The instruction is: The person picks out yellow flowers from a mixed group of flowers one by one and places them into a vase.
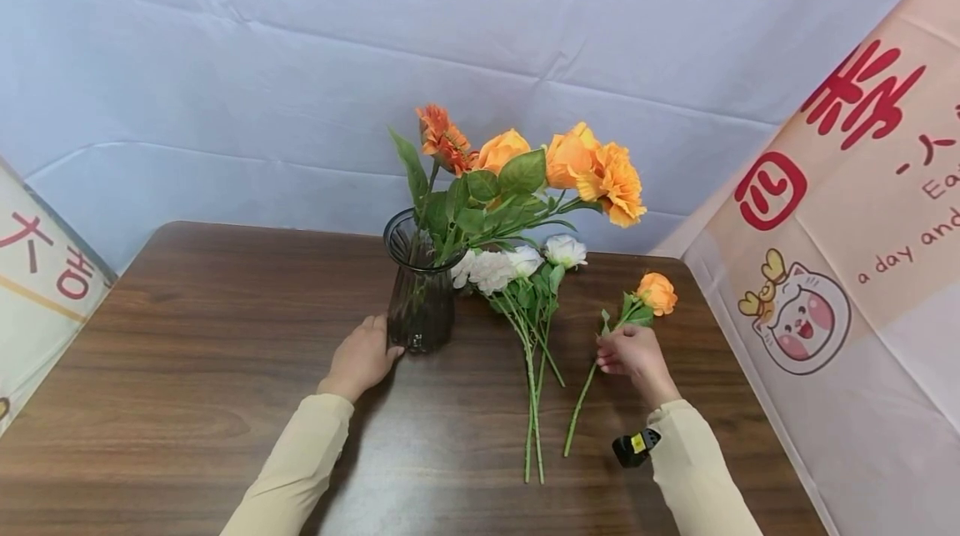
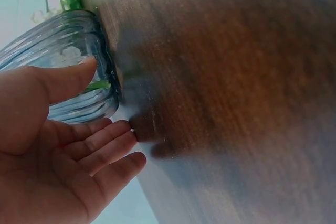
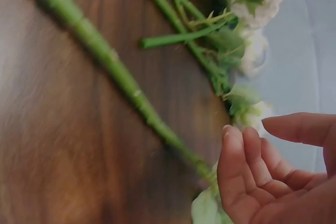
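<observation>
A dark, clear glass vase [image 1: 422, 311] stands upright, holding several orange flowers [image 1: 504, 151] with green leaves. My left hand [image 1: 363, 357] is at the vase's lower left side, thumb near the base; in the left wrist view its fingers [image 2: 107, 148] extend loosely beside the glass. To the right, a single orange flower [image 1: 657, 294] lies on the table. My right hand [image 1: 633, 357] is over its stem [image 3: 131, 93], just below the leaves. In the right wrist view a gap shows between thumb and fingers [image 3: 254, 166], and the stem passes behind the fingers.
Several white flowers [image 1: 495, 269] lie between the vase and my right hand, their crossed stems [image 1: 531, 403] toward the table's front. The brown wooden table [image 1: 187, 353] meets a pale cloth backdrop [image 1: 300, 102], with a printed cloth [image 1: 847, 227] at right.
</observation>
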`<state>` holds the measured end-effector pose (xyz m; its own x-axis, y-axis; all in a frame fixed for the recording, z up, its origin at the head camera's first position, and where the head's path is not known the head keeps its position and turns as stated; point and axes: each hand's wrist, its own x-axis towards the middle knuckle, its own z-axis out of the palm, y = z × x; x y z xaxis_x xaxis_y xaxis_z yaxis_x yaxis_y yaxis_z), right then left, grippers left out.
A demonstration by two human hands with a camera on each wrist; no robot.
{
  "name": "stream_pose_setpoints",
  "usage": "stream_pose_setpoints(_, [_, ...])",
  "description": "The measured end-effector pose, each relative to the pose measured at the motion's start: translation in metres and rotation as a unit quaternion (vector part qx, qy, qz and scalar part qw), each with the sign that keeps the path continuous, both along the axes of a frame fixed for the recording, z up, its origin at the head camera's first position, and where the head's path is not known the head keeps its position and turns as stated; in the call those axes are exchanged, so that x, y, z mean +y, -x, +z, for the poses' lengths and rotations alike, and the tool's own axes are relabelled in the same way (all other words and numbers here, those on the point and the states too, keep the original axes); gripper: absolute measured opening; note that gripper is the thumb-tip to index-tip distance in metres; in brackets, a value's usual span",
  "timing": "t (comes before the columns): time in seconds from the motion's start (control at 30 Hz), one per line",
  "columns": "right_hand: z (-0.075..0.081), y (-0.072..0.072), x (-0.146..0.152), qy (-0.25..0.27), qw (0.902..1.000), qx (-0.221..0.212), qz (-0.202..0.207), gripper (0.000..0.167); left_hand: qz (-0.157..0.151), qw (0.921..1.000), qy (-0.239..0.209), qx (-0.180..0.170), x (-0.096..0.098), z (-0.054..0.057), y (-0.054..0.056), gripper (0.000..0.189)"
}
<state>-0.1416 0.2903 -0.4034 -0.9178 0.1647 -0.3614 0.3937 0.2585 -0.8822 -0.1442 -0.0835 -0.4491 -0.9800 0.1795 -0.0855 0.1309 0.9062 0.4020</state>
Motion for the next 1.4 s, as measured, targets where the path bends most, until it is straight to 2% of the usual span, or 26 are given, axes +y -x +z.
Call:
stream_pose_setpoints(0.1, [-0.006,0.000,0.005,-0.018,0.9995,-0.025,-0.010,0.012,0.001,1.0000,-0.001,0.002,0.000,0.000,0.000,0.060])
stream_pose_setpoints(0.23, [-0.013,0.001,0.010,-0.015,0.9982,-0.055,-0.015,0.020,0.001,1.0000,-0.001,0.006,0.000,-0.001,0.000,0.060])
stream_pose_setpoints(0.43, [-0.025,0.000,0.015,-0.012,0.9969,-0.076,-0.016,0.014,0.001,1.0000,-0.002,0.007,0.000,-0.003,-0.001,0.060])
stream_pose_setpoints(0.67, [-0.031,0.001,0.014,-0.014,0.9961,-0.085,-0.019,0.015,0.000,1.0000,-0.002,0.007,0.000,-0.004,-0.001,0.059])
stream_pose_setpoints(1.03, [-0.036,0.008,0.012,-0.047,0.9952,-0.085,-0.011,0.010,0.004,0.9999,-0.008,0.005,0.000,-0.005,-0.001,0.059])
stream_pose_setpoints(1.4, [-0.033,0.010,0.010,-0.018,0.9956,-0.089,-0.020,0.003,0.008,0.9999,-0.011,0.000,0.000,-0.003,0.000,0.059])
